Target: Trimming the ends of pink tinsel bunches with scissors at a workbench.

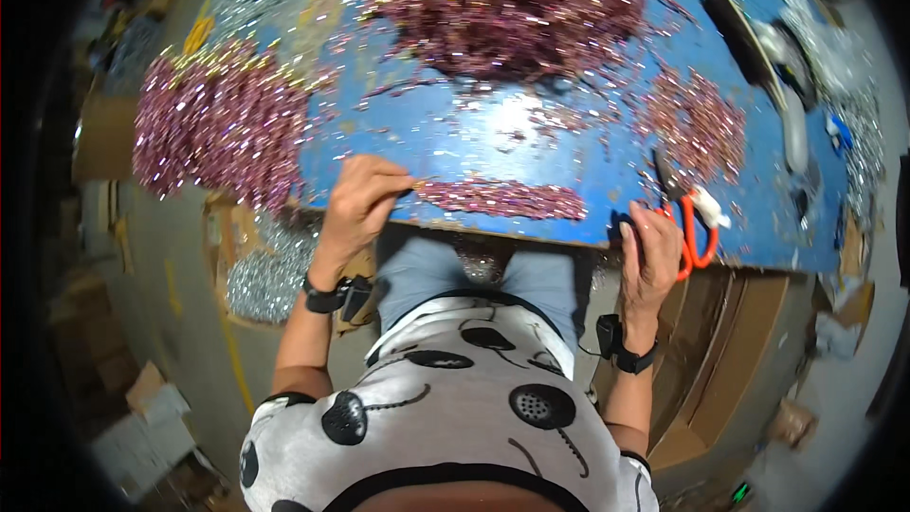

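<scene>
A short bundle of pink tinsel [507, 200] lies along the front edge of the blue table. My left hand [363, 197] pinches its left end, where a thin yellowish tie shows. At the bundle's far right, a little apart from it, my right hand [651, 246] rests by the table edge with fingers apart and nothing visible in it. Close beside that hand are scissors with orange-red handles [700, 245], their dark blades pointing away from me. A small white wad sits on the handles.
A large heap of pink tinsel [512, 9] fills the back middle of the blue table [408, 137]. Tied pink bundles [223, 128] hang over the left edge. Loose pink clippings [697, 123] and a brush [744, 38] lie right. Cardboard boxes [735, 360] stand below.
</scene>
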Action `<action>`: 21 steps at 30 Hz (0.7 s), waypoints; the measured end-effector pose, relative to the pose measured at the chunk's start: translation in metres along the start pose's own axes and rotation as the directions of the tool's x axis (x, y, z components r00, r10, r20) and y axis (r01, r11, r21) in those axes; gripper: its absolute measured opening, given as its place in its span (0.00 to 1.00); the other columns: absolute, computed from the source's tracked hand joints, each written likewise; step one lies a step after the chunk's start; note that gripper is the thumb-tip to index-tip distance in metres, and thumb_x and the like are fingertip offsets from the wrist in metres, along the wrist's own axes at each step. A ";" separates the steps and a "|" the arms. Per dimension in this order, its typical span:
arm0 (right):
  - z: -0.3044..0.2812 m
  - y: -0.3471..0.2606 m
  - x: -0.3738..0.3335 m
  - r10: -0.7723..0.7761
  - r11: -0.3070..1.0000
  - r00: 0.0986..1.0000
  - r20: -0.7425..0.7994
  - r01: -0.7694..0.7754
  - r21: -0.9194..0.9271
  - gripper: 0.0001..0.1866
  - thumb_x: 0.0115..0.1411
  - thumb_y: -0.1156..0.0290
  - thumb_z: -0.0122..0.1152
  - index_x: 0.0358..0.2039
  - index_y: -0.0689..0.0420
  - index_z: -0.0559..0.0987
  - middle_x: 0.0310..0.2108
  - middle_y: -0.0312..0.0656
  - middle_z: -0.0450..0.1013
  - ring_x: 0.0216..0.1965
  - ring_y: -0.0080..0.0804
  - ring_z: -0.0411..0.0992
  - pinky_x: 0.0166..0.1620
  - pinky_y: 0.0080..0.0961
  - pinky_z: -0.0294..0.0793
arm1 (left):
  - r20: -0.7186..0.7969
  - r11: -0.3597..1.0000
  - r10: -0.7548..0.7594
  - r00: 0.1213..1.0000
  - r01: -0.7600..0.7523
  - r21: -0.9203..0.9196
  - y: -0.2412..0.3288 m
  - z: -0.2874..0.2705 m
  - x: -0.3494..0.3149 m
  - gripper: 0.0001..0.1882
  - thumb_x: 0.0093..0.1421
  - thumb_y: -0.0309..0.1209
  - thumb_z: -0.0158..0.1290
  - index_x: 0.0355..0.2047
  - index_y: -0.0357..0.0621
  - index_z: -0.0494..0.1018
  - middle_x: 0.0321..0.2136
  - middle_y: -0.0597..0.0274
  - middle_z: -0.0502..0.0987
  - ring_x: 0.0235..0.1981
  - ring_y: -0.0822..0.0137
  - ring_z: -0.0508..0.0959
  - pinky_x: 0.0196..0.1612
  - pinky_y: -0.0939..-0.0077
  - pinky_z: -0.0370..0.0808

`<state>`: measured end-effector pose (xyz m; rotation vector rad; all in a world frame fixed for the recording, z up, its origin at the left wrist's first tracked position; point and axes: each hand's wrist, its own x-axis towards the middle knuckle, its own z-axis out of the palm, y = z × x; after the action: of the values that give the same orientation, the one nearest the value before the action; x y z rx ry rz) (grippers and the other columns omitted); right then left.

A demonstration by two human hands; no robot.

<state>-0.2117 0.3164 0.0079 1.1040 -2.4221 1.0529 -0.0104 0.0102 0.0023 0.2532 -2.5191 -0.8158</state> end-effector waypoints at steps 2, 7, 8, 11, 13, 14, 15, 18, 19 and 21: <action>-0.005 0.004 -0.003 0.011 1.000 1.000 0.001 -0.012 0.009 0.13 0.54 0.76 0.67 0.41 0.57 0.82 0.36 0.41 0.76 0.39 0.37 0.73 0.45 0.32 0.69 | -0.013 1.000 -0.004 1.000 0.004 0.004 -0.003 0.002 -0.003 0.14 0.46 0.16 0.56 0.34 0.40 0.79 0.34 0.57 0.79 0.38 0.56 0.77 0.43 0.65 0.70; -0.001 -0.003 -0.008 0.008 0.999 0.999 0.047 -0.010 0.045 0.13 0.52 0.75 0.68 0.40 0.55 0.82 0.31 0.38 0.75 0.34 0.36 0.71 0.39 0.33 0.67 | -0.006 1.000 0.006 1.000 -0.006 -0.011 0.000 0.009 0.006 0.13 0.47 0.15 0.56 0.34 0.40 0.79 0.34 0.56 0.79 0.38 0.56 0.77 0.43 0.66 0.70; 0.003 -0.005 -0.006 0.009 0.999 0.999 0.042 -0.011 0.044 0.13 0.52 0.75 0.68 0.40 0.55 0.82 0.31 0.38 0.75 0.34 0.36 0.71 0.39 0.33 0.67 | -0.012 1.000 0.013 1.000 -0.013 -0.008 0.000 0.010 0.008 0.13 0.47 0.15 0.56 0.34 0.40 0.79 0.34 0.56 0.79 0.38 0.56 0.77 0.43 0.67 0.70; 0.015 -0.007 0.002 0.011 0.998 0.997 0.074 -0.016 0.065 0.17 0.52 0.73 0.68 0.44 0.54 0.81 0.34 0.39 0.74 0.36 0.37 0.70 0.42 0.34 0.67 | -0.016 1.000 0.019 1.000 -0.019 -0.002 -0.004 0.013 0.010 0.13 0.47 0.15 0.56 0.34 0.40 0.78 0.34 0.56 0.79 0.38 0.56 0.77 0.43 0.66 0.70; 0.018 -0.006 0.006 -0.030 0.999 0.990 0.134 0.024 0.048 0.18 0.52 0.71 0.68 0.46 0.53 0.81 0.37 0.40 0.73 0.38 0.38 0.70 0.43 0.35 0.67 | -0.023 1.000 0.012 1.000 -0.012 0.006 -0.002 0.010 0.008 0.13 0.48 0.16 0.56 0.34 0.40 0.78 0.34 0.56 0.79 0.38 0.56 0.77 0.43 0.66 0.71; 0.018 -0.007 0.011 -0.072 0.997 0.979 0.193 0.067 0.029 0.20 0.53 0.69 0.68 0.48 0.53 0.80 0.39 0.40 0.73 0.39 0.38 0.69 0.44 0.36 0.66 | -0.032 1.000 0.008 0.999 -0.008 0.011 -0.001 0.008 0.009 0.13 0.48 0.16 0.56 0.34 0.41 0.78 0.34 0.56 0.79 0.38 0.55 0.77 0.44 0.65 0.71; 0.012 -0.010 0.013 -0.074 0.997 0.968 0.242 0.066 0.042 0.25 0.53 0.64 0.68 0.52 0.53 0.77 0.45 0.42 0.72 0.45 0.40 0.69 0.47 0.36 0.66 | -0.052 1.000 0.009 0.999 -0.007 0.023 0.002 0.004 0.005 0.13 0.48 0.16 0.56 0.34 0.41 0.78 0.34 0.56 0.79 0.38 0.55 0.77 0.44 0.65 0.71; 0.014 -0.023 0.024 -0.190 0.981 0.959 0.211 0.177 0.078 0.29 0.52 0.62 0.69 0.55 0.55 0.75 0.49 0.43 0.71 0.50 0.43 0.68 0.49 0.36 0.66 | -0.033 1.000 0.021 0.999 -0.020 0.018 0.004 0.008 0.006 0.11 0.48 0.19 0.58 0.33 0.43 0.78 0.35 0.58 0.80 0.39 0.55 0.77 0.46 0.62 0.71; 0.024 -0.023 0.026 -0.237 0.970 0.940 0.245 0.217 0.107 0.29 0.53 0.62 0.68 0.55 0.55 0.74 0.50 0.43 0.70 0.52 0.43 0.68 0.50 0.36 0.66 | -0.040 0.998 0.057 0.998 -0.057 -0.009 -0.005 0.013 0.002 0.10 0.48 0.20 0.59 0.32 0.43 0.78 0.35 0.59 0.80 0.40 0.55 0.77 0.47 0.63 0.70; 0.038 -0.025 0.024 -0.312 0.949 0.907 0.284 0.280 0.148 0.28 0.53 0.62 0.68 0.54 0.56 0.74 0.49 0.44 0.71 0.51 0.43 0.69 0.50 0.37 0.66 | 0.050 0.998 0.050 0.997 -0.048 -0.051 0.005 0.004 0.009 0.10 0.48 0.19 0.59 0.32 0.42 0.79 0.33 0.60 0.80 0.39 0.56 0.77 0.46 0.65 0.71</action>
<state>-0.2076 0.2652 0.0067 1.7224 -2.3302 0.9761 -0.0210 0.0133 0.0055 0.1549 -2.5387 -0.8742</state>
